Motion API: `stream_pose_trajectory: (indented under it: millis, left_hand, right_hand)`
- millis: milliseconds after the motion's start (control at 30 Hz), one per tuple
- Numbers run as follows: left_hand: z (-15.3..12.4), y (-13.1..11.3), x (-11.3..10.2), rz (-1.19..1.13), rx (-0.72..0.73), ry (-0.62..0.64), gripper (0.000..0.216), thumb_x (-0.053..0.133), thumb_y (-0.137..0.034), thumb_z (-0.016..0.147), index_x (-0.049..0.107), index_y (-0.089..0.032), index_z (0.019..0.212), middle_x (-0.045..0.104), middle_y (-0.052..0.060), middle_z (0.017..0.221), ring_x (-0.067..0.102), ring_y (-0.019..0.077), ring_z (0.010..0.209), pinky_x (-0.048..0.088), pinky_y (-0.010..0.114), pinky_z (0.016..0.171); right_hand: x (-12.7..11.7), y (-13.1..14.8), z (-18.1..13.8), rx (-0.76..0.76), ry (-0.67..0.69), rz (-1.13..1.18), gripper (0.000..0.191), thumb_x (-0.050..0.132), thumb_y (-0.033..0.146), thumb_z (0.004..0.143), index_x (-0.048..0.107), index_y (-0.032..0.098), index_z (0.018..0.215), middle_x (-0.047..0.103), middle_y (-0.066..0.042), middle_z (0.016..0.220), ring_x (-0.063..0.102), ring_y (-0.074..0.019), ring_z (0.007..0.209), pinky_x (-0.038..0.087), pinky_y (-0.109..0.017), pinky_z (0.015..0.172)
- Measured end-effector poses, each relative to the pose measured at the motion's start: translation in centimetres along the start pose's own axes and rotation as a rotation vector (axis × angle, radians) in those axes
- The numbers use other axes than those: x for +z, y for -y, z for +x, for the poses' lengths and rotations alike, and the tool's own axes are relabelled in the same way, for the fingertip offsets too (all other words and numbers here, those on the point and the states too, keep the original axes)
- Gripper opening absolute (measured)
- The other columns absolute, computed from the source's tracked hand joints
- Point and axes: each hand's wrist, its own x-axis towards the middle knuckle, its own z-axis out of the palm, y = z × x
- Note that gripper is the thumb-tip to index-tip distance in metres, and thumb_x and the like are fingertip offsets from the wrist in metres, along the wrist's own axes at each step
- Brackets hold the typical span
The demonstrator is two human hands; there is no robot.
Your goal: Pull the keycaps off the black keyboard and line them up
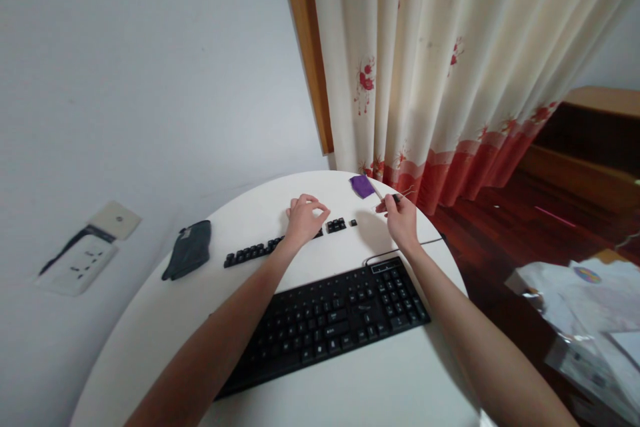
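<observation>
A black keyboard (330,323) lies on the round white table (160,320) near me. Beyond it a row of loose black keycaps (250,253) stretches across the table, with a few more keycaps (337,225) to the right. My left hand (304,219) hovers over that row with fingers curled in a pinch; what it holds, if anything, is too small to see. My right hand (401,217) is closed on a thin tool (387,199) with a dark tip, raised just right of the keycaps.
A purple cloth (362,185) lies at the table's far edge. A dark grey pouch (189,250) sits at the left. The keyboard cable (400,250) loops behind the keyboard. A floral curtain (450,67) hangs behind; wall sockets (80,263) at left; plastic bags (585,307) at right.
</observation>
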Motion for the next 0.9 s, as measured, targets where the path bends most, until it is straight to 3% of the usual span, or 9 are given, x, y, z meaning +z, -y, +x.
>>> stream_pose_trajectory:
  millis: [367, 900]
  left_hand:
    - [-3.1, 1.3, 0.2, 0.092, 0.171, 0.015, 0.008, 0.075, -0.039, 0.080, 0.079, -0.032, 0.078, 0.061, 0.004, 0.113, 0.045, 0.0281, 0.107, 0.036, 0.044, 0.084]
    - [-3.2, 1.2, 0.5, 0.103, 0.175, 0.100, 0.017, 0.071, -0.041, 0.083, 0.079, -0.031, 0.073, 0.058, 0.003, 0.123, 0.043, 0.0287, 0.112, 0.033, 0.044, 0.085]
  right_hand:
    - [0.0, 0.3, -0.5, -0.006, 0.030, -0.028, 0.039, 0.049, 0.048, 0.093, 0.063, 0.018, 0.072, 0.072, -0.007, 0.069, 0.067, -0.0203, 0.066, 0.048, -0.030, 0.063]
    - [0.0, 0.3, -0.7, 0.008, 0.033, -0.018, 0.037, 0.052, 0.047, 0.092, 0.064, 0.017, 0.075, 0.071, -0.008, 0.068, 0.067, -0.0211, 0.065, 0.049, -0.032, 0.065]
